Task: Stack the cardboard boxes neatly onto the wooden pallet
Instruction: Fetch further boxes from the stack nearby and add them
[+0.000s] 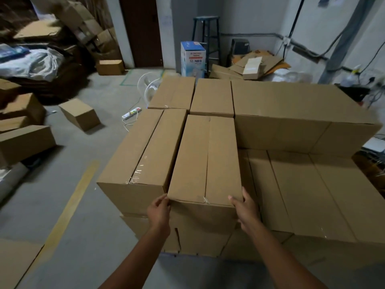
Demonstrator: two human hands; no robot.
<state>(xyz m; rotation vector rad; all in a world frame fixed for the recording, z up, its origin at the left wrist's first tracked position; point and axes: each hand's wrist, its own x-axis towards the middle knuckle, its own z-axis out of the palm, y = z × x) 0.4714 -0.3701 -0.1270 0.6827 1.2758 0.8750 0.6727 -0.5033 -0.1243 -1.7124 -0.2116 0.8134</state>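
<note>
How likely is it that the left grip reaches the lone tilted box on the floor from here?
Probably not: the left grip holds the near stacked box, and the floor box lies far to the left, seemingly beyond reach.

Left side of middle box (pixel 205 159) is closed off: left box (pixel 143 151) is butted against it, only a thin seam is left. Far end is blocked by rear box (pixel 211 97), far right side by tall box (pixel 295 113). Room is left near right, above lower layer (pixel 312 190). Floor (pixel 68 184) on the left is open, apart from loose box (pixel 80 116) and power strip (pixel 131 113).
</note>
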